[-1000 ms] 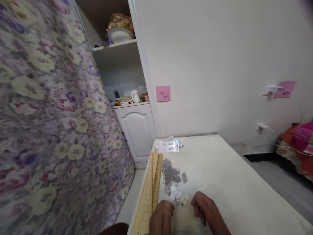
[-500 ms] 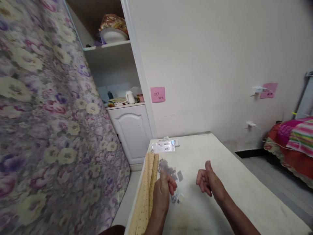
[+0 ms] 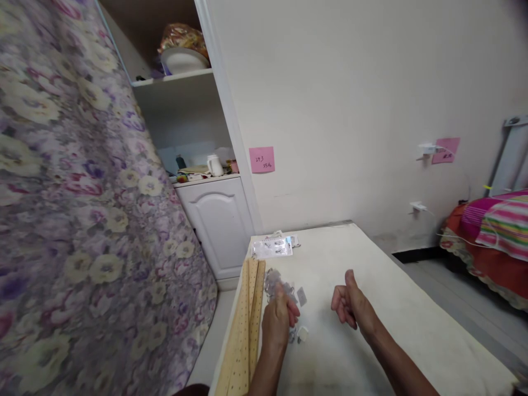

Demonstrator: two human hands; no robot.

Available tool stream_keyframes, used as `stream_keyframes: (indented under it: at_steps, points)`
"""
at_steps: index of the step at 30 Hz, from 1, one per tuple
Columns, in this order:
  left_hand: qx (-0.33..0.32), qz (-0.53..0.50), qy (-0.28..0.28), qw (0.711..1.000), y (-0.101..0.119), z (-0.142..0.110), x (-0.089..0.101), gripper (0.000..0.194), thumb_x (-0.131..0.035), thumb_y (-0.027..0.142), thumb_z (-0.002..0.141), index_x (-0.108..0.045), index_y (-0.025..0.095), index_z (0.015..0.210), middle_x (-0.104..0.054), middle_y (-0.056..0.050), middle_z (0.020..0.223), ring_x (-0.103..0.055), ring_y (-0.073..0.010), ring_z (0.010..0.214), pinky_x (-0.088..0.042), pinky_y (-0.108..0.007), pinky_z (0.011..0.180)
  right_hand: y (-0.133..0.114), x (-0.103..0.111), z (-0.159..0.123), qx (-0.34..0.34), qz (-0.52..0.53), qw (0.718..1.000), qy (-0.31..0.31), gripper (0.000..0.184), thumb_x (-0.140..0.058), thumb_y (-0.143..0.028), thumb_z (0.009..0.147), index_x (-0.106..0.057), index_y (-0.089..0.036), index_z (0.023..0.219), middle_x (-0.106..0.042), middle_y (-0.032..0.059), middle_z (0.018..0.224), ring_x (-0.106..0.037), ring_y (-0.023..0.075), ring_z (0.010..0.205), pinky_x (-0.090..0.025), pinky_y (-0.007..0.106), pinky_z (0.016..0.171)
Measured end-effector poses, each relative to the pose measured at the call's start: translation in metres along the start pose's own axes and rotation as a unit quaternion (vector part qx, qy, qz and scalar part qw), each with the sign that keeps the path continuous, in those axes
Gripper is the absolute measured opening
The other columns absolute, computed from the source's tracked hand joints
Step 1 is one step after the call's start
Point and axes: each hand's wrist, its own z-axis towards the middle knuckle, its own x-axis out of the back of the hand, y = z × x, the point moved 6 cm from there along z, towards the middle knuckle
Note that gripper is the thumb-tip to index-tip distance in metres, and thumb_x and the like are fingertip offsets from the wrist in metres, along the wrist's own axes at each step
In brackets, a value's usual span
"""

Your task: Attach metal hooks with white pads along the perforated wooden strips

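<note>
Wall: While it fills the upper middle and right of the frame, the wall stands behind everything on the table.
Flowered curtain: hangs down the left of the frame, well apart from both hands.
Table: pale top, lower middle to lower right; it carries all the loose parts, and a sleeve or forearm dragged across it could sweep light ones along.
Wooden strips: long, perforated, side by side along the table's left edge, lower middle of the frame; a knock from the left forearm could push them over that edge.
Left hand: thumb up, fingers loosely curled, nothing seen in its grasp; it hides part of the small pieces, so lowering it carelessly could scatter them.
Right hand: thumb raised, fingers half bent, nothing visible in it; it is apart from the pieces, to their right.
Clear packet: at the table's far end, beyond the strips.
Grey pieces: clustered with metal rings behind the left hand; linked rings could snag and tangle if pulled together.
Grey tag: just right of that cluster.
Pale piece: nearer, low centre, easily flicked aside.
</note>
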Motion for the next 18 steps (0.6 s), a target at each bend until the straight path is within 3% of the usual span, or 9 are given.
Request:
stream_keyframes:
  at_steps: [18]
  points:
    - [0.008,0.0,0.009,1.0,0.0039,-0.0029,-0.0023,0.081,-0.006,0.069,0.087,-0.058,0.021,0.049,-0.055,-0.001,0.043,-0.056,-0.0165,0.048,-0.043,-0.028,0.058,0.0098,0.0031,-0.0001,0.005,0.005,1.0,0.002,0.081,-0.008,-0.077,0.082,-0.054,-0.017,0.051,-0.047,-0.0007,0.034,-0.027,0.0051,0.027,-0.014,0.021,0.036]
